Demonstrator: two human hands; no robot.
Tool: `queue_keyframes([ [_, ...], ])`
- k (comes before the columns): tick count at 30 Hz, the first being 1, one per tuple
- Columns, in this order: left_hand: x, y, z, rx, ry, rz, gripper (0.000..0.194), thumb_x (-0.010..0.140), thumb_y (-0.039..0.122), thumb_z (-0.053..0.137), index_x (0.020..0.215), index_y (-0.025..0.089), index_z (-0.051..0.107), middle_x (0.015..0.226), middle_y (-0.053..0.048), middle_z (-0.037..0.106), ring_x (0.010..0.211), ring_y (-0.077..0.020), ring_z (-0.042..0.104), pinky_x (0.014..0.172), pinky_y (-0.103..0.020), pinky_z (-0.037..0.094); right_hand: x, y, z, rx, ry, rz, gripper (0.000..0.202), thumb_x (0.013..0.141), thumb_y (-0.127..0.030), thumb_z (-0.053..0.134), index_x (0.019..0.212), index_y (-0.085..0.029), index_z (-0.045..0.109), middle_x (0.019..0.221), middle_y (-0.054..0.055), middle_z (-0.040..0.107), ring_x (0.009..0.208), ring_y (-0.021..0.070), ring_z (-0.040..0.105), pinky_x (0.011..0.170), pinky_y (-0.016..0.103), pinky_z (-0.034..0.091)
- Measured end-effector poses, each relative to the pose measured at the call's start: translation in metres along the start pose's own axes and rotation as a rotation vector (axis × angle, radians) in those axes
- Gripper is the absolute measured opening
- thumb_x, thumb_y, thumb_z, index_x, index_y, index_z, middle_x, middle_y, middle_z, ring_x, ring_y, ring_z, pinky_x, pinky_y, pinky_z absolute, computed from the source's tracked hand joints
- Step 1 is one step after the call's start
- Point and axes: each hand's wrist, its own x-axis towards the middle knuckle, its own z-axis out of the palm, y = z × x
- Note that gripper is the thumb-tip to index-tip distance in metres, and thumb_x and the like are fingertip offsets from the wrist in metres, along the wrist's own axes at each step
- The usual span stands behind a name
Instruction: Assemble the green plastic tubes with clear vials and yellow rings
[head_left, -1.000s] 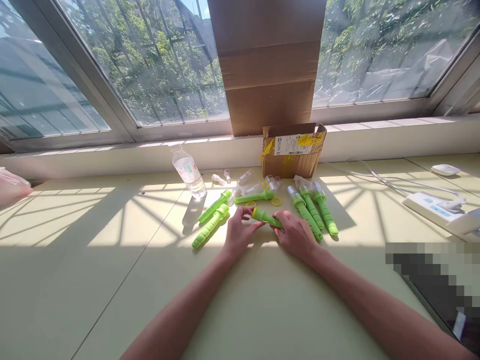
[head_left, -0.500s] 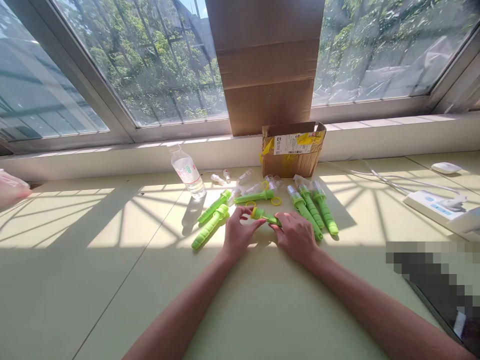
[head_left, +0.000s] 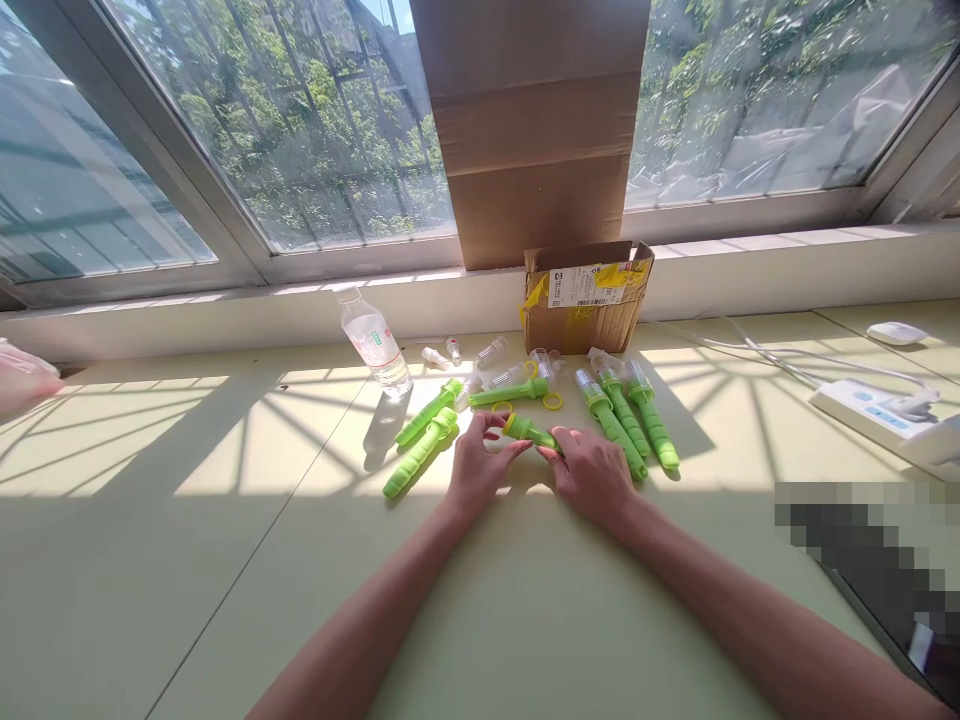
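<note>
My right hand is closed around the lower part of a green plastic handle with a ribbed, threaded end. A yellow ring sits at that end. The thumb and index finger of my left hand curl about the ring, touching its edge. Left of my hands lie two similar green handles, and another lies crosswise behind. To the right, several green handles with clear tops lie side by side. Loose yellow rings and clear plastic caps lie behind my hands.
A water bottle stands at the back left, near two small white pieces. An opened cardboard box stands by the window wall. On the right are a power strip, white cables and a white mouse-shaped object.
The ringed end of the green handle has shifted slightly right and tilted up a little. Both hands stay nearly in place, and the other pieces have not moved.
</note>
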Motion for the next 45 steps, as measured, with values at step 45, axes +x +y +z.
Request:
queue_keyframes([
  [45, -0.0014, 0.0016, -0.0008, 0.093, -0.038, 0.085, 0.028, 0.071, 0.035, 0.067, 0.09, 0.021, 0.052, 0.106, -0.005, 0.065, 0.092, -0.0199, 0.062, 0.079, -0.039, 0.05, 0.0005, 0.0018, 0.0002, -0.035, -0.007, 0.001, 0.03, 0.092, -0.04, 0.04, 0.094, -0.017, 0.06, 0.081, 0.005, 0.067, 0.072, 0.0169, 0.058, 0.055, 0.027, 0.023],
])
